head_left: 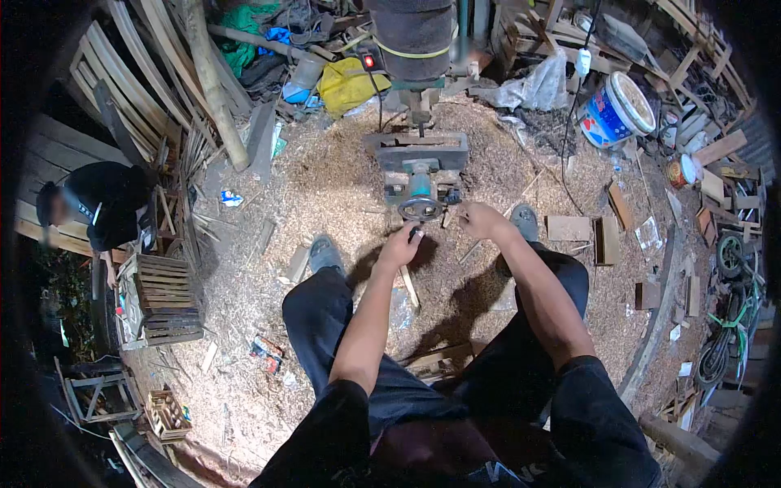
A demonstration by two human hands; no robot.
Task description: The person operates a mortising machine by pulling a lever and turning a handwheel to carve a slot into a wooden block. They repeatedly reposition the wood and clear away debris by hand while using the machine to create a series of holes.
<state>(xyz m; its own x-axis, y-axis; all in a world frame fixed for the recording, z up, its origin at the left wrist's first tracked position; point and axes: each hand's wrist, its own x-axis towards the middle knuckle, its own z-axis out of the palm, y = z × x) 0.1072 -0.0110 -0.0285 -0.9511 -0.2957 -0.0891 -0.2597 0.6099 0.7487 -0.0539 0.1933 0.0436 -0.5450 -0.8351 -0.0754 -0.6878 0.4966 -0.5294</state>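
You're sitting w/ both hands out in front, apart from each other, on either side of the handwheel (420,208) at the near end of the small grey machine (416,159). Your left hand (403,246) is coming up from below, fingers pinching the wheel's lower rim afaict. Your right hand (482,220) is hovering just right of the wheel, fingers curling toward a little wood piece (448,218) lying next to it. Can't tell if it's actually gripping that, too small. The machine is sitting on the sawdust floor (325,179) btw your feet. A thin wood strip (409,286) is lying under your left wrist. A blue & white bucket (618,110) is standing well off to the right, and another person (106,203) is crouching far left by a slatted crate (167,301).
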